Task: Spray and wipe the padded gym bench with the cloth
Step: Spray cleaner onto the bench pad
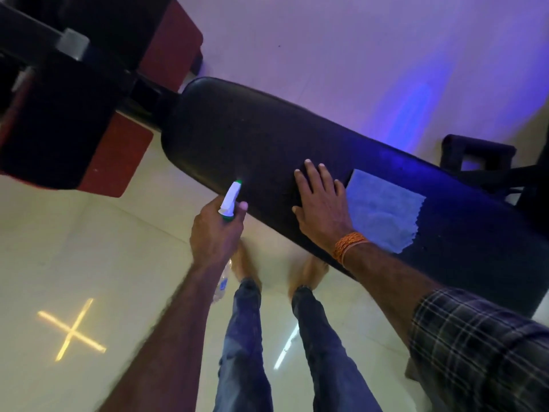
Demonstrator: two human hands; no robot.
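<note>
Over a pale tiled floor (89, 248), the left hand (215, 230) has its grip clenched around a spray bottle (231, 200), nozzle aimed at the black padded bench (237, 135). Right of it, the right hand (319, 200) rests flat and released on the padding, just beside a spread blue cloth (386, 209). Spraying appears underway; next, picking up the cloth to wipe.

Dim room washed in violet-blue light, brightest on the pale wall (416, 55) beyond the black padded counter (252, 138). A yellow cross-shaped glare (71, 330) marks the glossy cream floor tiles (59, 248). Edges smear with motion blur.
</note>
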